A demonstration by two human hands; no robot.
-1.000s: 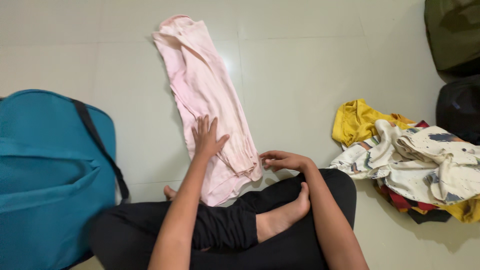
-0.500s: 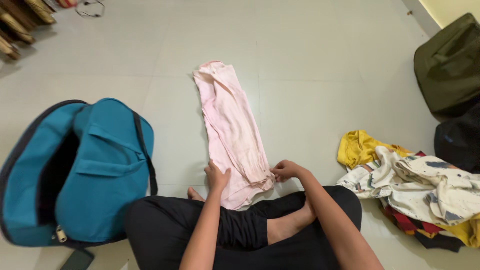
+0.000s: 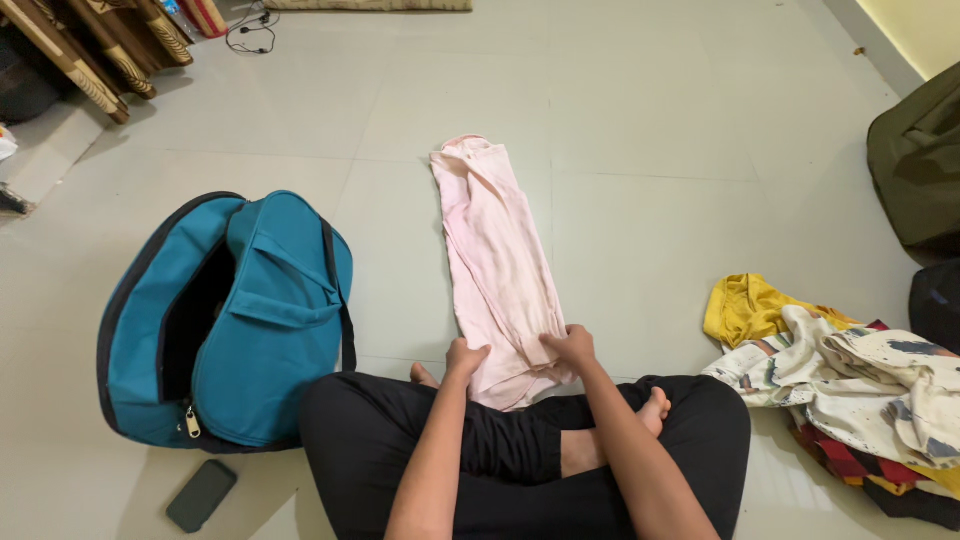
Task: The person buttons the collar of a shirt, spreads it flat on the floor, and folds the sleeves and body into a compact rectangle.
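From the head camera, I look down at my crossed legs in black trousers [image 3: 520, 450] on a pale tiled floor [image 3: 650, 130]. A pink garment [image 3: 497, 255], folded into a long narrow strip, lies flat on the floor straight ahead of me, its far end pointing away and its near end touching my knees. My left hand [image 3: 466, 357] is closed over the near left edge of the strip, fingers curled down on the cloth. My right hand [image 3: 572, 345] grips the near right edge just beside it, fingers pinched on the fabric; both hands are narrow, holding the garment.

To my left stands a teal backpack [image 3: 250, 320] with its main zip open, well apart from the pink strip. A dark phone [image 3: 201, 495] lies on the floor near the bag's bottom corner. To my right is a heap of clothes [image 3: 850, 380]: a yellow piece, a cream printed one on top, red and dark cloth beneath. A dark green bag [image 3: 920, 160] sits at the right edge. Carved wooden furniture [image 3: 90, 50] shows in the far left corner.
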